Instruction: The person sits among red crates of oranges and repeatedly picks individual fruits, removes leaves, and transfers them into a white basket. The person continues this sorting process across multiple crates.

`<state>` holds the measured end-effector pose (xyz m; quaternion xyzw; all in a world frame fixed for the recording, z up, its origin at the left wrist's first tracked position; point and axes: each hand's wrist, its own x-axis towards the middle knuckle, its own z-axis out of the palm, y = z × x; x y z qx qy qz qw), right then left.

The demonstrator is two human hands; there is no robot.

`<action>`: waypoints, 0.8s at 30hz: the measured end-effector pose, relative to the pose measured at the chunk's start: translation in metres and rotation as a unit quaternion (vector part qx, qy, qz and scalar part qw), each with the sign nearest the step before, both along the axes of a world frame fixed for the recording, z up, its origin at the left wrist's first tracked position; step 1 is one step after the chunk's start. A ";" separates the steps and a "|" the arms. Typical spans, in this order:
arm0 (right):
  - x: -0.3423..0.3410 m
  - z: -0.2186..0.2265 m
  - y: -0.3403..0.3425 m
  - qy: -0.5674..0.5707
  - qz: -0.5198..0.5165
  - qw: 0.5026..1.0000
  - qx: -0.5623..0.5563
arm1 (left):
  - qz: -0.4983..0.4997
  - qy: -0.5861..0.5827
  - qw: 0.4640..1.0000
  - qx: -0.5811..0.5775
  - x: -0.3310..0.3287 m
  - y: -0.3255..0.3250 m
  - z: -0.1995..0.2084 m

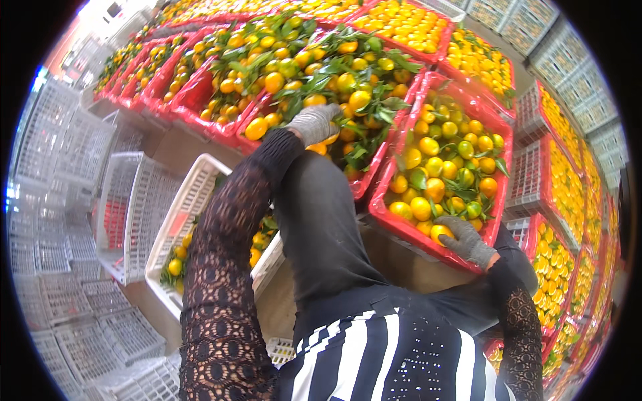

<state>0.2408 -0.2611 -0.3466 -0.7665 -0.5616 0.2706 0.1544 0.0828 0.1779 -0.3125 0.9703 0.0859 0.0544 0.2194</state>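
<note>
Where the left hand (314,125), in a grey knitted glove, dips into a leafy rectangular crate lined with red plastic film (364,185), its fingers bend down among small round orange citrus fruit and green leaves; whether they grasp a fruit or merely rest there, I cannot tell. The right hand (466,240), gloved the same way, is at the near edge of a second rectangular crate lined with glossy red plastic (401,227), whose fruit carries far fewer leaves. Its fingers are curled round one smooth, round orange fruit (441,234), low beside the near wall.

Too hard a squeeze there could bruise the rind, while a slack hold near the rim might let the fruit roll over the wall. On the left, stems and leaves could snag in the glove's knit, so that a quick pull would drag neighbouring fruit along or tear a skin at the stalk. That heap stands high, and a shove could tip loose pieces down toward the dark grey trouser leg (321,214). The open black lace sleeve (227,267), crossing the view of a white slatted plastic crate (194,177), could also catch on a twig or on the slats if the arm swung low
</note>
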 end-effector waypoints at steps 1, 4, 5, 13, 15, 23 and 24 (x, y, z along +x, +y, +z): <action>-0.002 0.000 0.002 -0.028 0.003 1.000 -0.003 | 0.030 0.178 0.981 0.077 0.024 0.000 -0.006; -0.011 0.000 0.002 -0.091 -0.009 0.996 0.003 | -0.032 0.318 0.937 0.137 0.044 0.003 -0.011; -0.013 -0.002 0.001 -0.105 -0.018 0.994 -0.005 | -0.021 0.264 0.959 0.106 0.039 0.002 -0.009; -0.010 -0.016 -0.005 -0.115 -0.024 0.992 0.056 | 0.141 -0.020 0.939 -0.313 0.016 -0.004 0.004; -0.010 -0.014 -0.005 -0.111 -0.028 0.993 0.034 | 0.134 0.149 0.945 -0.259 0.024 -0.017 0.000; -0.011 -0.012 -0.004 -0.111 -0.044 0.992 0.036 | 0.010 0.202 0.971 0.127 0.067 -0.059 -0.005; -0.011 -0.012 -0.005 -0.109 -0.043 0.993 0.033 | 0.032 0.237 0.957 0.167 0.072 -0.065 -0.007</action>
